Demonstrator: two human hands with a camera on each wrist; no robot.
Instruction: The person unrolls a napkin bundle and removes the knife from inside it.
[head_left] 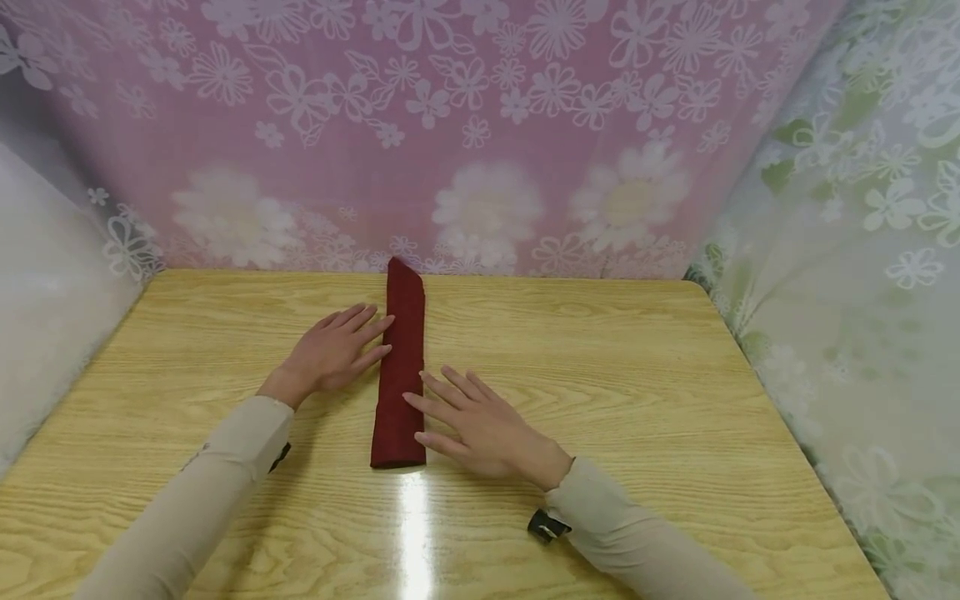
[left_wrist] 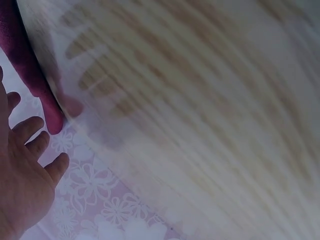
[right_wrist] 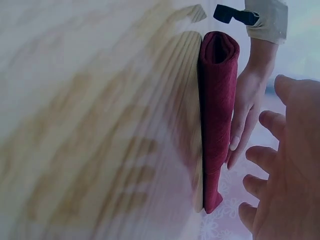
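A dark red rolled cloth, perhaps a towel, lies lengthwise on the wooden table, its far end pointed and reaching the back edge. In the right wrist view the near end of the roll shows its folded layers. My left hand is at the roll's left side, fingers extended, with fingertips overlapping its edge. From the right, my right hand spreads its fingers over the nearer part of the roll. In the left wrist view, part of the cloth appears beyond my left hand.
The wood-grain table meets a pink flowered curtain along its back edge. A pale flowered curtain hangs on the right and a whitish sheet on the left. Black straps sit at both wrists.
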